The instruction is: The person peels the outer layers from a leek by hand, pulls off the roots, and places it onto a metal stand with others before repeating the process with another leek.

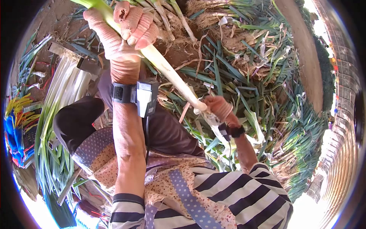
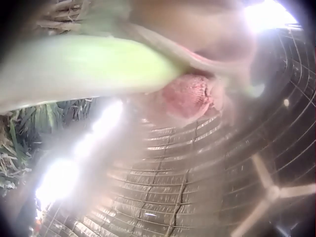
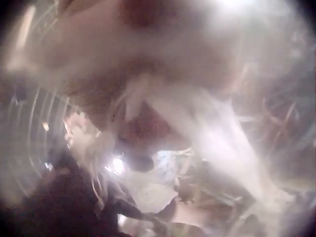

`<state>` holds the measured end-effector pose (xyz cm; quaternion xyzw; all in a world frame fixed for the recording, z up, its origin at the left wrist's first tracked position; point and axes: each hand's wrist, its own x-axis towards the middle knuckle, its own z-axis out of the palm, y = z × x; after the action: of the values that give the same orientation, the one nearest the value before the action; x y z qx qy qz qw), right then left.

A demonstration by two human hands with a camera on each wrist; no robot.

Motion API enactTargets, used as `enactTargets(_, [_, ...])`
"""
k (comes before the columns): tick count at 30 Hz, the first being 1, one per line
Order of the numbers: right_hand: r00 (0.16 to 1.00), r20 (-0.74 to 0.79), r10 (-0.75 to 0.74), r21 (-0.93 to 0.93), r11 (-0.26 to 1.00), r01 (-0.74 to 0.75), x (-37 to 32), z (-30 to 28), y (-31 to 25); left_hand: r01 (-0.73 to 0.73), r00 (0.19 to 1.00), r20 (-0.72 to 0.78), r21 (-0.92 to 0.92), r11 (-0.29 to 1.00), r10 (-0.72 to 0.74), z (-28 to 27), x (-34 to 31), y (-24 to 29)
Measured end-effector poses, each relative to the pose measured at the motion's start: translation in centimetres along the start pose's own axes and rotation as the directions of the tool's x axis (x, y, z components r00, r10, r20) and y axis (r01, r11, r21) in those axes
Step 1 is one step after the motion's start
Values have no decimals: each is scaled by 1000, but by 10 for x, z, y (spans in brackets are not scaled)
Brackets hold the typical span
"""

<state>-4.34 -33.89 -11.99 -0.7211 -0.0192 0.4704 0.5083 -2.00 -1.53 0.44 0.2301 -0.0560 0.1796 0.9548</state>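
Observation:
A long leek, pale at its lower end (image 1: 171, 74) and green at its upper end, lies diagonally across the head view. Around its upper part the gloved left hand (image 1: 122, 34) curls its fingers; the glove has a hole. The right hand (image 1: 219, 108) pinches at the pale lower end, where a loose whitish leaf (image 1: 214, 124) hangs down. In the left wrist view the green stalk (image 2: 89, 69) runs up to a reddish gloved fingertip (image 2: 190, 98). Blur covers much of the right wrist view, but a whitish leaf strip (image 3: 224, 143) hangs from the right hand (image 3: 148, 121).
Peeled leeks (image 1: 63, 84) lie in a metal-ended holder at the left. Leek leaves and peelings (image 1: 228, 68) cover the ground ahead and at the right, with a long heap of leeks (image 1: 301, 137) farther right. Blue and yellow items (image 1: 17, 122) stand at the far left.

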Motion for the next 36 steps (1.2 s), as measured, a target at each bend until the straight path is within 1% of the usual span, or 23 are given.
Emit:
enactTargets(2, [988,-134,-74,-524,851,-8,-3,-16,40,-9,1000,3,-6,1000,9,0,1,4])
enactTargets(3, [989,-127,-75,-531,848,-4,-10,-19,44,-12,1000,0,-8,1000,12,-1,0,6])
enactTargets(5, [984,-152,94,-950,259,-171,-31,-26,53,-8,1000,-6,-11,1000,8,0,0,5])
enactTargets(6, [951,-232,204,-865,404,-297,-39,-35,62,-16,1000,-7,-10,1000,16,0,2,7])
enactTargets(9, [910,-368,192,-809,416,-415,-46,-45,89,-10,1000,-17,-11,1000,10,1,2,5])
enactTargets(11, [867,-498,-29,-789,428,-440,-43,-38,48,1,1000,-20,-17,1000,-1,4,5,2])
enactTargets(13, [828,-505,-242,-718,651,-248,-25,-30,17,10,1000,-28,-11,1000,-10,7,7,-1])
enactTargets(14, [815,-348,-464,-792,610,10,-18,-22,0,17,999,-35,-8,1000,-17,9,7,-3])
enactTargets(16, [621,-137,-772,-737,498,457,-3,8,-48,32,998,-57,-5,999,-32,13,9,-8])
enactTargets(17, [612,-122,-781,-686,513,517,4,30,-79,36,996,-82,-4,999,-36,12,9,-10])
enactTargets(18, [755,-154,-638,-426,732,532,7,49,-100,40,991,-124,-1,999,-40,11,10,-13])
enactTargets(19, [343,220,-913,-825,13,565,28,58,-113,47,988,-146,-13,999,-49,2,13,-14])
enactTargets(20, [658,-145,-739,-552,613,566,25,86,-141,-11,981,-192,81,997,26,-2,12,-20])
enactTargets(21, [719,-171,-674,-647,627,435,33,95,-145,-24,957,-280,165,986,70,-3,13,-21])
enactTargets(22, [770,-204,-605,-729,619,293,40,100,-146,-29,923,-366,247,969,121,-5,13,-19])
enactTargets(25, [665,-312,-679,-853,509,120,58,101,-83,45,801,-594,185,982,75,-4,9,-18])
enactTargets(26, [559,-376,-739,-873,485,53,53,106,-64,48,771,-633,170,984,71,-7,8,-17])
enactTargets(27, [433,-299,-851,-920,377,106,49,104,-46,-7,823,-553,217,976,129,-7,4,-11])
enactTargets(30, [518,-351,-780,-899,435,45,25,97,-9,110,779,-627,187,976,33,-7,-4,-19])
enactTargets(32, [556,-442,-704,-875,474,-95,26,86,18,89,777,-628,158,983,30,-4,-3,-24])
enactTargets(34, [737,-415,-534,-892,399,-212,6,72,51,79,779,-625,184,980,55,-1,-1,-15])
enactTargets(35, [901,-208,-381,-961,249,-117,-7,41,93,34,818,-571,171,985,71,-5,3,-5])
enactTargets(36, [985,-9,-173,-994,108,10,-23,11,126,-11,847,-526,120,993,73,-10,7,4])
